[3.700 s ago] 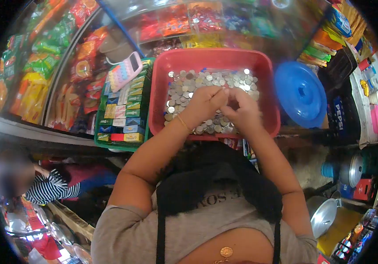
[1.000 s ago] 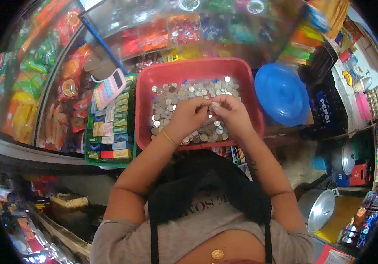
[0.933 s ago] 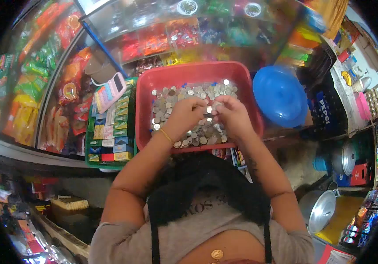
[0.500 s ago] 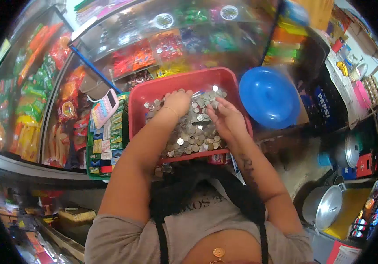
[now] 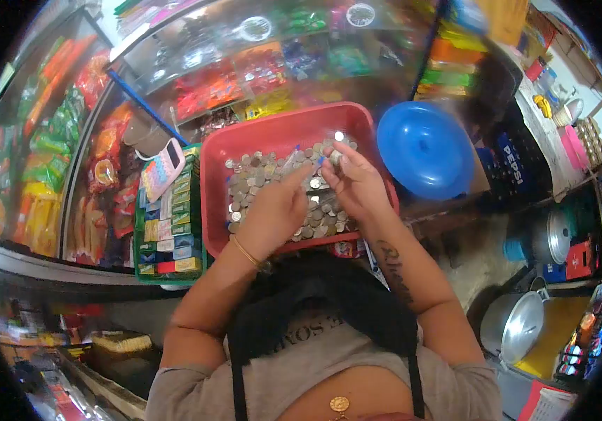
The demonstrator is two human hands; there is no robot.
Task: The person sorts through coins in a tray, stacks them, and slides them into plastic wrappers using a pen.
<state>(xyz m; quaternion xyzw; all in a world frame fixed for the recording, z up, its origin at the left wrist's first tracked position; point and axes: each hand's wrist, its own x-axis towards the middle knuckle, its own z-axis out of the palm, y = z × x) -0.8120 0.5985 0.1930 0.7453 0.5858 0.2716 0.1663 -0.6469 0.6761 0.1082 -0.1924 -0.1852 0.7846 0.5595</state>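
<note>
A red plastic tub (image 5: pixel 215 151) in front of me holds a spread of loose silver-coloured coins (image 5: pixel 252 172). My right hand (image 5: pixel 358 184) is above the right side of the coins, palm turned inward, its fingers curled round a few coins (image 5: pixel 335 157). Close beside it, my left hand (image 5: pixel 278 207) reaches over the middle of the tub. Its fingers are drawn together and point at the right fingertips; whatever they may pinch is hidden. A piece of clear plastic (image 5: pixel 291 165) lies among the coins.
To the right of the tub is a blue basin (image 5: pixel 424 151). At its left stands a green basket (image 5: pixel 138 245) of small boxes, with a calculator (image 5: pixel 161 172) on top. Glass cases of packaged snacks (image 5: pixel 52 151) line the left and back. A metal pot (image 5: pixel 515 326) is at lower right.
My left hand has lifted from the coins at the tub's far side and come back toward my right hand. The right hand has curled its fingers more and turned inward.
</note>
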